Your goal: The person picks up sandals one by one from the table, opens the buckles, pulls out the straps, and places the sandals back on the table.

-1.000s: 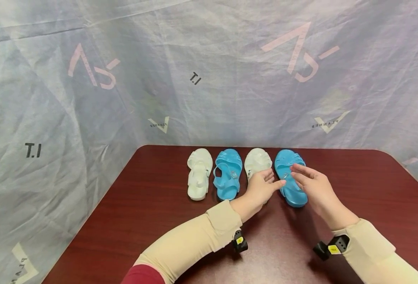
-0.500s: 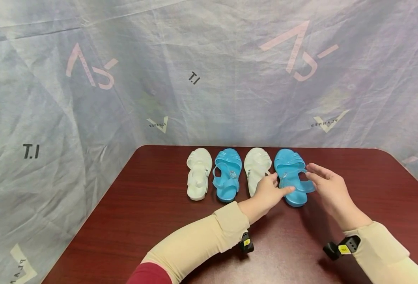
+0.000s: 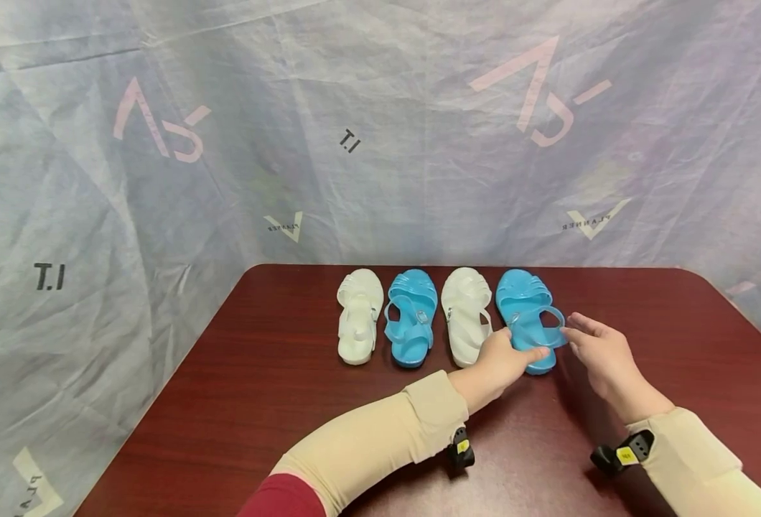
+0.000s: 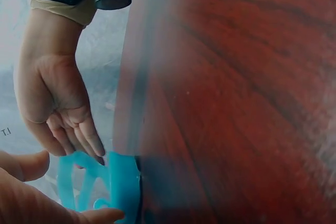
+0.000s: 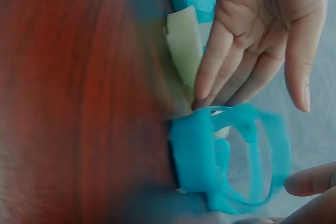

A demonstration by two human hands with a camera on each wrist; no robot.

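Observation:
Four jelly sandals stand in a row at the far side of the table, toes away from me. The rightmost is a blue sandal (image 3: 524, 305) whose ankle strap (image 3: 551, 327) loops out to its right. My left hand (image 3: 516, 353) lies at its heel, straight fingers touching the heel edge. My right hand (image 3: 581, 334) is just right of it, extended fingertips touching the strap. In the right wrist view the left hand (image 5: 257, 40) reaches the blue sandal (image 5: 194, 156) heel beside the white sandal (image 5: 186, 45). The left wrist view shows the right hand (image 4: 58, 103) on the blue sandal (image 4: 123, 182).
Left of the blue sandal stand a white sandal (image 3: 466, 312), another blue sandal (image 3: 411, 322) and another white sandal (image 3: 358, 316). The dark red wooden table (image 3: 277, 402) is backed by a pale printed sheet (image 3: 380, 143). The table's rounded corners lie far left and far right.
The rightmost blue sandal's ankle strap has swung out to the right. My left hand slid right to the heel, and my right hand drew back off the sandal to its right side.

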